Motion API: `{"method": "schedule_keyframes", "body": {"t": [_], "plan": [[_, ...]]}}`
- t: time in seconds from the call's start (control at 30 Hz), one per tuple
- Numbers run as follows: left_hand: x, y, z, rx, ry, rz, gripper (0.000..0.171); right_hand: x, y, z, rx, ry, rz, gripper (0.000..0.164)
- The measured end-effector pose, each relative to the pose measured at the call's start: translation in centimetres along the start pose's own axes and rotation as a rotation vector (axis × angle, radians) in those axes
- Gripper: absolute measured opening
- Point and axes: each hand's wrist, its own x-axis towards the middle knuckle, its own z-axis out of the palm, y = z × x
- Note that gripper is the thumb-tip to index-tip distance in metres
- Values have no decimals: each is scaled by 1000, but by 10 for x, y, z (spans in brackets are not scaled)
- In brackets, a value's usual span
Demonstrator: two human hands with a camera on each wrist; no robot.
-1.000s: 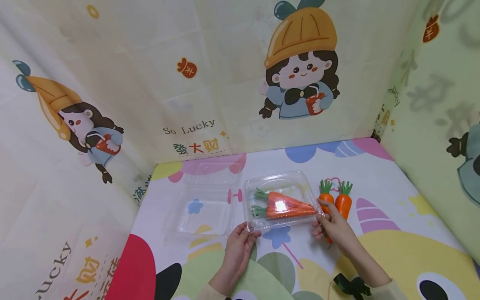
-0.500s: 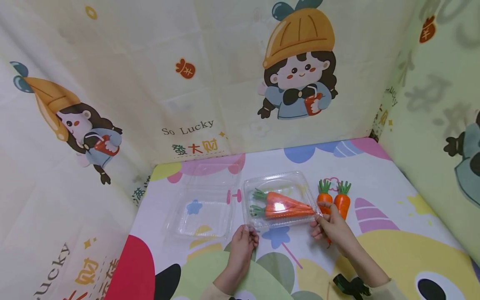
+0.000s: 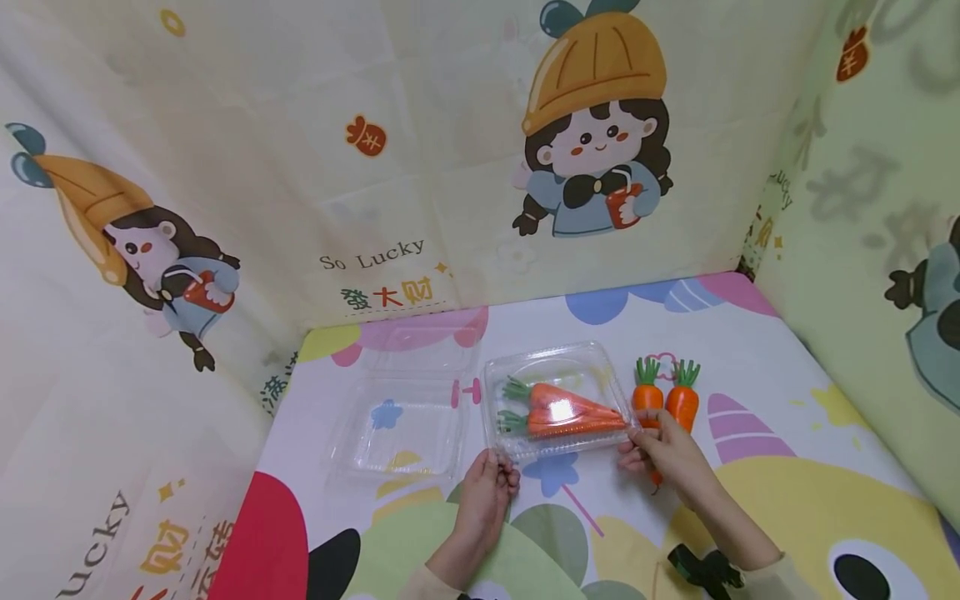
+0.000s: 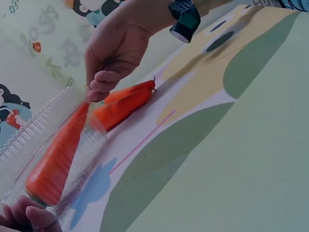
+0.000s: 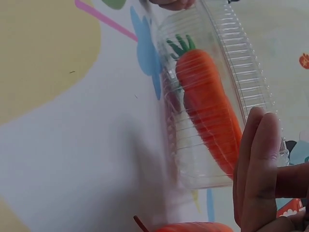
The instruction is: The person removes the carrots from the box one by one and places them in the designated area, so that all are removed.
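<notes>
- On the middle of the counter (image 3: 525,323), or just above it, is a shut clear box (image 3: 551,367). I can't tell if its whole bottom touches down.
- The box is thin, shiny, see-through plastic. It is a rectangle with round corners, and bumpy little ridges run along its sides.
- Inside it lie two orange carrots (image 3: 561,408), side by side. They look smooth and shiny, fat at one end and skinny at the other, like long cones. They have green tops (image 5: 182,46) that spread out like tiny fingers.
- Those tops point left, and the skinny tips point right, close to the right hand (image 3: 667,454). Their long way goes from left to right. The box's long way does too, with its right end a bit farther back.
- The right hand has its thumb and fingers clamped on the near right corner of the box.
- The left hand (image 3: 483,500) has its fingertips together, pinching the near left corner.
- Near the box's right side lie two loose carrots (image 3: 684,406). Their tops point away from the person, and the right hand hides part of them.
- Just beside the shut box, on the left, is an open box (image 3: 431,433) of the same see-through plastic, its lid laid back.
- Behind the counter hangs a creased cloth wall (image 3: 450,183) with printed pictures.
</notes>
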Motion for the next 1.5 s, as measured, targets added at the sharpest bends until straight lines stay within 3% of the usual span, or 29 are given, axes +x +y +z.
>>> {"method": "schedule_keyframes", "body": {"t": [0.23, 0.77, 1.0, 1.37, 1.5], "plan": [[-3, 2, 2, 99, 19, 15, 28, 3, -2, -4, -7, 30, 14, 37], [-2, -2, 5, 171, 66, 67, 26, 5, 1, -2, -44, 1, 8, 31], [-6, -4, 1, 288, 101, 125, 21, 3, -6, -1, -19, -4, 44, 33], [-12, 0, -9, 156, -16, 84, 14, 5, -3, 1, -73, 24, 30, 31], [-12, 0, -9, 170, -27, 71, 11, 5, -3, 2, -84, 9, 31, 30]]}}
